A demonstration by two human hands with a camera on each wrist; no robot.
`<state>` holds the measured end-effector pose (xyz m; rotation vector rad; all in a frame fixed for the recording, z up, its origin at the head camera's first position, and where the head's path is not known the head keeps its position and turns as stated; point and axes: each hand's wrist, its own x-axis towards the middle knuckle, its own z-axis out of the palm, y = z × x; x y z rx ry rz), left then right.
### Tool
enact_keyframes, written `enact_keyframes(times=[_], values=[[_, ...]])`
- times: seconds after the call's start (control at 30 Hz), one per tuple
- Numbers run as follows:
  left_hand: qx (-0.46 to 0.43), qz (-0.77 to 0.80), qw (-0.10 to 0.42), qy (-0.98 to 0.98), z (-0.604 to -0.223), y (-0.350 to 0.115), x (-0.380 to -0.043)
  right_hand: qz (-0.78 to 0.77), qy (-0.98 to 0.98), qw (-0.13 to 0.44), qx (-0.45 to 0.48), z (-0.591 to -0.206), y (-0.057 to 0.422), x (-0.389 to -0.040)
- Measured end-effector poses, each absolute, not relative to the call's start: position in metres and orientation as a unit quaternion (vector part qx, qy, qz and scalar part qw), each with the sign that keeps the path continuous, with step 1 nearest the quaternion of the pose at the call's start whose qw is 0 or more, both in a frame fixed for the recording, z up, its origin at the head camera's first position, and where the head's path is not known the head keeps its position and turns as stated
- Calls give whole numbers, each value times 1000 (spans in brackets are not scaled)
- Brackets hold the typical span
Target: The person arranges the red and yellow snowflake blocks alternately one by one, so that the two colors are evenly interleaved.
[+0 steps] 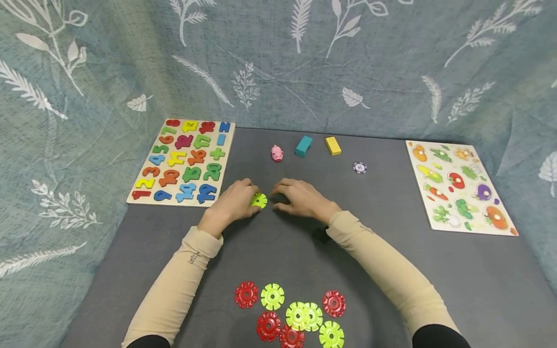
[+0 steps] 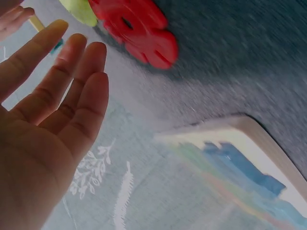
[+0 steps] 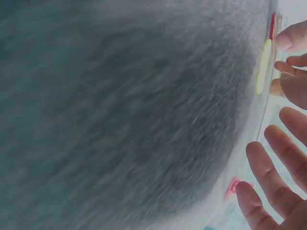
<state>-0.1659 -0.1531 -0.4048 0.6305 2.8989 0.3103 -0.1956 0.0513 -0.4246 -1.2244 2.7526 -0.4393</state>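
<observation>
On the dark table, my left hand [image 1: 235, 200] is beside a yellow-green notched plastic disc [image 1: 259, 200], its thumb and fingers around the near side. In the left wrist view a red notched disc [image 2: 139, 28] adjoins the green disc [image 2: 79, 10]; the hand hides the red one from the head camera. The left fingers [image 2: 67, 86] look straight, just short of the discs. Across a small gap, my right hand [image 1: 302, 199] has loosely bent fingers with nothing between them. The right wrist view catches both discs, red [image 3: 273, 26] and green [image 3: 263, 67], nearly edge-on.
Several red and yellow-green discs [image 1: 272, 296] lie near the front edge. Behind the hands are a pink pig [image 1: 276, 153], teal block [image 1: 303, 146], yellow block [image 1: 333, 146] and poker chip [image 1: 359, 167]. A number board [image 1: 183, 164] lies left, a vegetable board [image 1: 461, 188] right.
</observation>
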Motion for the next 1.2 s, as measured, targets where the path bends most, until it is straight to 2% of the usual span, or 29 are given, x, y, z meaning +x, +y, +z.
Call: enact_keyframes(times=[0.33,0.8,1.2], values=[[222,100,84,966,-408,-145,-171,-138,883,14,-449,-425,88,-172],[246,88,66,963,-404,-142,-173,-119,849,145,-494,-411,138,-100],[248,85,59,963,-406,-139,-171,-59,828,138,-540,-412,157,-48]])
